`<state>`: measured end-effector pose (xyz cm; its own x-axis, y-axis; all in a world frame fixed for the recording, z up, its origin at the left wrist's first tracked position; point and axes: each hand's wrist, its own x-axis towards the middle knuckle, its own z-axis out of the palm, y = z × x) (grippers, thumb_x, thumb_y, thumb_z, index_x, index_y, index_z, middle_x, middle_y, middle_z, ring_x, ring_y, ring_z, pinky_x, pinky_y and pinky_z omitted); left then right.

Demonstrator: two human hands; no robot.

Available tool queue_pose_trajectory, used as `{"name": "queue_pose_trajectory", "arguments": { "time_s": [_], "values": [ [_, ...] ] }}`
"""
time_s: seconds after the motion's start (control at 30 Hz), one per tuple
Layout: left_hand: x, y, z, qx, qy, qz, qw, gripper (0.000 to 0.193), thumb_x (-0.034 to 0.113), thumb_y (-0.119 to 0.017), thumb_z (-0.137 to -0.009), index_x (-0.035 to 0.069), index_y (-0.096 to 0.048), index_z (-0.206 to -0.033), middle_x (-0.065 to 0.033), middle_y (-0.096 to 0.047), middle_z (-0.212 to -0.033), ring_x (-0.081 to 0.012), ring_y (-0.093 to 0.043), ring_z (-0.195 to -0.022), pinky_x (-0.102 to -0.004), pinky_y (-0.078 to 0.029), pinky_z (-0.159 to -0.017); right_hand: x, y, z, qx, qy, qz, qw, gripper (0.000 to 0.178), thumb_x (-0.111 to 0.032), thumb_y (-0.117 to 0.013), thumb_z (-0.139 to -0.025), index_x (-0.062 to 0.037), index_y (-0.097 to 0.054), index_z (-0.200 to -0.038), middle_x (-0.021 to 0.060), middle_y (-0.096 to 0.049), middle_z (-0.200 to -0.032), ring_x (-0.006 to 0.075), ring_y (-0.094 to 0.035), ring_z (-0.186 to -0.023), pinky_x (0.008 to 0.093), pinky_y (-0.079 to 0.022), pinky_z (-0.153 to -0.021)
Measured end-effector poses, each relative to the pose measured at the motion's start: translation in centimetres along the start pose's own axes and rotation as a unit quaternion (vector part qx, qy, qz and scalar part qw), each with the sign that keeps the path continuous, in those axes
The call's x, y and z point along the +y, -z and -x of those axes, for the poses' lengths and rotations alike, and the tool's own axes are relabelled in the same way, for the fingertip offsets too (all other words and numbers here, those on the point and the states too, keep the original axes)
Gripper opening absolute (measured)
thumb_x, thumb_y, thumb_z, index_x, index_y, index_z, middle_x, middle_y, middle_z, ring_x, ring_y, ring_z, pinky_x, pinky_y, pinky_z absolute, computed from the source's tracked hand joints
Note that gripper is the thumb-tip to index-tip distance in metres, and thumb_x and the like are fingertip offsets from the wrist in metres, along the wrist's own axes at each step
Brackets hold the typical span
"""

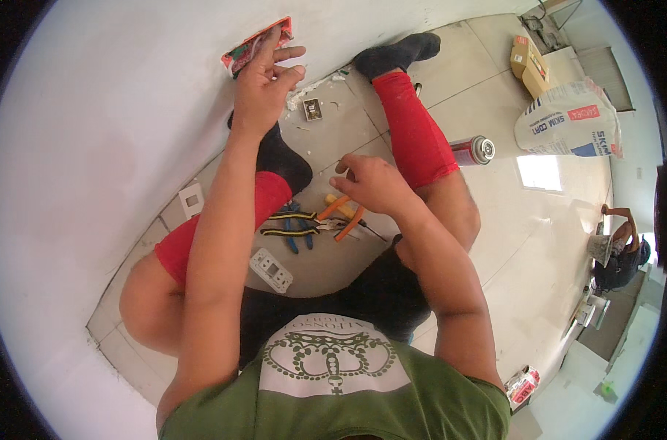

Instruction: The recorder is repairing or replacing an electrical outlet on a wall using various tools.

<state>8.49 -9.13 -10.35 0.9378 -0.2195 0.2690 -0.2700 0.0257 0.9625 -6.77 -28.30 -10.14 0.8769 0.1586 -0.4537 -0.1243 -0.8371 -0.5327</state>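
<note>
Orange wall box [287,31], set but uncovered, meets left fingers [289,53], grip unclear; right fingers [353,163] hang empty, parted; below them, socket plate [271,270] lies unmounted.

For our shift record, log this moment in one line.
left grip: fingers at red-rimmed rectangular wall box | right grip: partly open | nearby: black-yellow-handled metal pliers, white rectangular outlet plate

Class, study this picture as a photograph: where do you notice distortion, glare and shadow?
Head view: corners go black, and the seam where the wall meets the tiled floor bends; a bright white patch, probably reflected light, glares on the tiles below the white sack; soft shading tints the wall left of the left hand.
</note>
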Motion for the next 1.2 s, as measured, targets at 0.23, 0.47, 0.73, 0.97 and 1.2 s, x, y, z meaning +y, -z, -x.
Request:
{"name": "queue_pose_trajectory", "arguments": {
  "time_s": [0.23, 0.47, 0.73, 0.97, 1.2],
  "values": [
    [0.8, 1.2, -0.1, -0.055, 0.054, 0.104, 0.992, 0.07, 0.003, -0.06, -0.094, 0.014, -0.036, -0.159, -0.0147, -0.072, -0.115, -0.0147, -0.069, -0.083, -0.0281, -0.057, -0.075, -0.3, -0.3, -0.1, -0.031, -0.017, 0.017, 0.999, 0.042, -0.041, -0.067, -0.092, -0.0045, -0.069, -0.113, 0.0177, -0.074, -0.101, 0.0361, -0.071, -0.1, 0.0459, -0.054, -0.09],
    [2.0, 1.7, 0.3, -0.078, 0.12, 0.09, 0.986, 0.056, 0.004, -0.061, -0.09, 0.007, -0.052, -0.145, -0.0133, -0.075, -0.092, -0.0169, -0.071, -0.077, -0.0318, -0.058, -0.071, 0.5, -1.7, -0.8, -0.063, -0.039, 0.045, 0.996, 0.043, -0.042, -0.067, -0.093, -0.0057, -0.069, -0.115, 0.0184, -0.074, -0.1, 0.0364, -0.071, -0.099, 0.046, -0.055, -0.089],
    [3.6, -0.7, 3.1, -0.053, 0.03, -0.124, 0.99, 0.074, 0.002, -0.062, -0.093, 0.012, -0.032, -0.16, -0.0074, -0.068, -0.088, -0.0101, -0.057, -0.069, -0.0271, -0.049, -0.062, 1.3, -2.4, -1.7, -0.033, -0.018, 0.066, 0.997, 0.044, -0.045, -0.066, -0.093, -0.007, -0.07, -0.116, 0.0187, -0.074, -0.101, 0.0367, -0.071, -0.1, 0.0474, -0.055, -0.087],
    [3.9, -3.2, 10.5, -0.453, -0.005, -0.515, 0.727, 0.025, 0.017, -0.067, -0.088, 0.004, -0.072, -0.108, -0.0161, -0.074, -0.089, -0.0318, -0.073, -0.083, -0.0396, -0.057, -0.073, 0.1, -2.1, -1.5, -0.017, 0.01, 0.091, 0.996, 0.046, -0.047, -0.066, -0.093, -0.0077, -0.071, -0.117, 0.0191, -0.074, -0.105, 0.0375, -0.07, -0.103, 0.048, -0.055, -0.09],
    [0.7, 3.6, 26.2, -0.67, -0.096, -0.543, 0.497, 0.019, 0.018, -0.068, -0.085, 0.009, -0.076, -0.1, -0.0127, -0.073, -0.101, -0.0326, -0.068, -0.104, -0.053, -0.051, -0.095, 0.5, -2.3, -0.9, 0.037, 0.064, 0.048, 0.996, 0.042, -0.043, -0.066, -0.093, -0.0054, -0.071, -0.112, 0.0196, -0.074, -0.097, 0.0361, -0.072, -0.093, 0.0452, -0.056, -0.085]
  ]
}}
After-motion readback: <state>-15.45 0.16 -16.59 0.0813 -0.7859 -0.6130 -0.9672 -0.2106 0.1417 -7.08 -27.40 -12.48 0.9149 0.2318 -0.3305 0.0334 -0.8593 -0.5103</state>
